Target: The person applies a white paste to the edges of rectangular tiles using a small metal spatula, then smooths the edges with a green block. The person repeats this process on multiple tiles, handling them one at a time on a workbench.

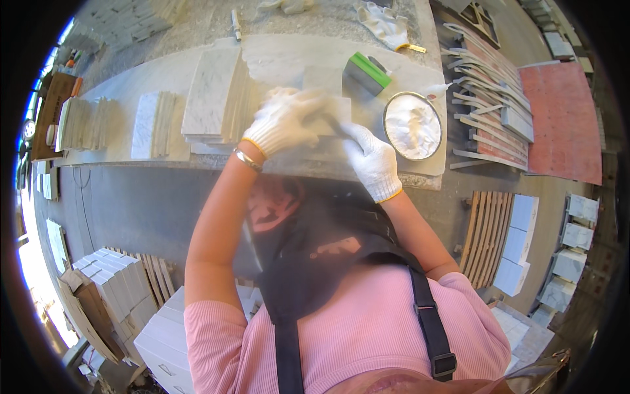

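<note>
My left hand (283, 123), in a white knitted glove, is over the front edge of the stone worktop (289, 56), its fingers smeared by motion. Opposite it, my right hand (373, 161), also gloved, has its fingers closed at the end of a blurred, dark, thin piece (328, 122) that spans the gap between the hands. What this piece is, I cannot make out. Just behind lies a small pale tile (341, 108). A round, dark-rimmed pan (386, 134) holding white crumpled-looking material stands right of my right hand. Close to my left wrist stands a stack of grey-veined marble tiles (211, 92).
A green-and-grey block (367, 73) sits behind the hands. Farther back lie a loose white glove (384, 26) and a white tube-like item (236, 25). Smaller tile stacks (152, 125) line the left. Rightward are a rack of curved pale strips (489, 98) and a reddish board (564, 121).
</note>
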`<state>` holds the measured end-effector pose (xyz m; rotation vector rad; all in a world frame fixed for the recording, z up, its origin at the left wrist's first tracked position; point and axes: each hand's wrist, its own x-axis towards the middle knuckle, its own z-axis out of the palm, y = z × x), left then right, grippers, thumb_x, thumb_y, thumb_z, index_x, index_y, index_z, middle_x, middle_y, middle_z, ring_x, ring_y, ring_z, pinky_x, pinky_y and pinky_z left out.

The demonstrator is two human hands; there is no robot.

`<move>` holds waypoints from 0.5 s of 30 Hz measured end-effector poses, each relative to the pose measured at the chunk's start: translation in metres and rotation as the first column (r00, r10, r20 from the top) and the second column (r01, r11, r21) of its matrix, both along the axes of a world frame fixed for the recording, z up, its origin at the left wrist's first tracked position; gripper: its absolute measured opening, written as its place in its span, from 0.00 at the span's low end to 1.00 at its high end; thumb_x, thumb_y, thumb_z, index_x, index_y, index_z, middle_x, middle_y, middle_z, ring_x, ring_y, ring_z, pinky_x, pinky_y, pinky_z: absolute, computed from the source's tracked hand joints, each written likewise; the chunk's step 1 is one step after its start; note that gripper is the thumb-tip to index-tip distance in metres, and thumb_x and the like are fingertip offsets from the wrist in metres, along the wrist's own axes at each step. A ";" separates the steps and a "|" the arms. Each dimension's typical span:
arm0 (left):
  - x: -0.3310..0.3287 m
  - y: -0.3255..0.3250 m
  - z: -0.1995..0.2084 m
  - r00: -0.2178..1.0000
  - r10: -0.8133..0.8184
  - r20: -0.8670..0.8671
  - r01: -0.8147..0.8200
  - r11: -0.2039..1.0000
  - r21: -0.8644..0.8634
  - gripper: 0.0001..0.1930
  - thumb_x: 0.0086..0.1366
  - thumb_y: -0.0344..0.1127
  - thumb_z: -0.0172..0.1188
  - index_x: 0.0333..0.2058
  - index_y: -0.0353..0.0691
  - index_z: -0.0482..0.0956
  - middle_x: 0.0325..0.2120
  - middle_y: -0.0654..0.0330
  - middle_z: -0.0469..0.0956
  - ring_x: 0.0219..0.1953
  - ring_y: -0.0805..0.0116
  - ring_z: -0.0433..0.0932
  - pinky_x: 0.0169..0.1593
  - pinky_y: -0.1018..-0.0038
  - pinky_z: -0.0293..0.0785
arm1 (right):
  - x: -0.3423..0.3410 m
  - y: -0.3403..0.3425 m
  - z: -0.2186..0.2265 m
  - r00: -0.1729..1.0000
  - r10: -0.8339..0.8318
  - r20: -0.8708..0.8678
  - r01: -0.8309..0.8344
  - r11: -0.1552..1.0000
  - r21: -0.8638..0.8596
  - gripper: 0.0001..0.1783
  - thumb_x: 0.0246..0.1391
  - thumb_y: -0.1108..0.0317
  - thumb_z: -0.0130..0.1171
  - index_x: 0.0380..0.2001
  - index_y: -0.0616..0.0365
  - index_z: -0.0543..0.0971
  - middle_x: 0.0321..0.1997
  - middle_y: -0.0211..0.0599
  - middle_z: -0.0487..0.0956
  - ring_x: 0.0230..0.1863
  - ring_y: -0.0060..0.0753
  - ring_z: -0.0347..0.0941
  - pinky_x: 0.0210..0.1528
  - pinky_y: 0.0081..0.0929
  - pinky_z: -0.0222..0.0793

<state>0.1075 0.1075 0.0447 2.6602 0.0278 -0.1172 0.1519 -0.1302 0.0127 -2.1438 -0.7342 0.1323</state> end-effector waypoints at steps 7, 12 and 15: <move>0.000 0.002 0.000 0.999 -0.037 0.019 0.037 0.999 -0.010 0.44 0.44 0.46 0.74 0.66 0.58 0.76 0.66 0.63 0.75 0.66 0.50 0.69 0.70 0.55 0.67 | -0.002 0.000 0.001 1.000 -0.022 0.000 0.022 0.999 0.043 0.19 0.61 0.73 0.64 0.56 0.57 0.83 0.44 0.40 0.89 0.35 0.29 0.85 0.41 0.28 0.79; 0.000 -0.001 0.002 0.999 0.007 -0.045 -0.007 1.000 0.003 0.44 0.45 0.47 0.75 0.66 0.57 0.76 0.66 0.59 0.74 0.66 0.47 0.69 0.70 0.54 0.67 | -0.003 -0.002 -0.003 0.995 0.070 -0.071 -0.070 0.997 -0.009 0.21 0.64 0.71 0.62 0.60 0.54 0.82 0.41 0.34 0.87 0.32 0.20 0.81 0.33 0.23 0.77; 0.001 -0.003 -0.001 1.000 0.002 0.012 -0.003 0.999 0.052 0.45 0.45 0.48 0.75 0.67 0.54 0.75 0.65 0.58 0.74 0.66 0.46 0.69 0.70 0.53 0.67 | 0.001 -0.021 0.008 0.896 -0.018 -0.443 0.079 0.990 0.118 0.25 0.64 0.71 0.62 0.65 0.56 0.77 0.40 0.35 0.86 0.31 0.20 0.81 0.30 0.20 0.75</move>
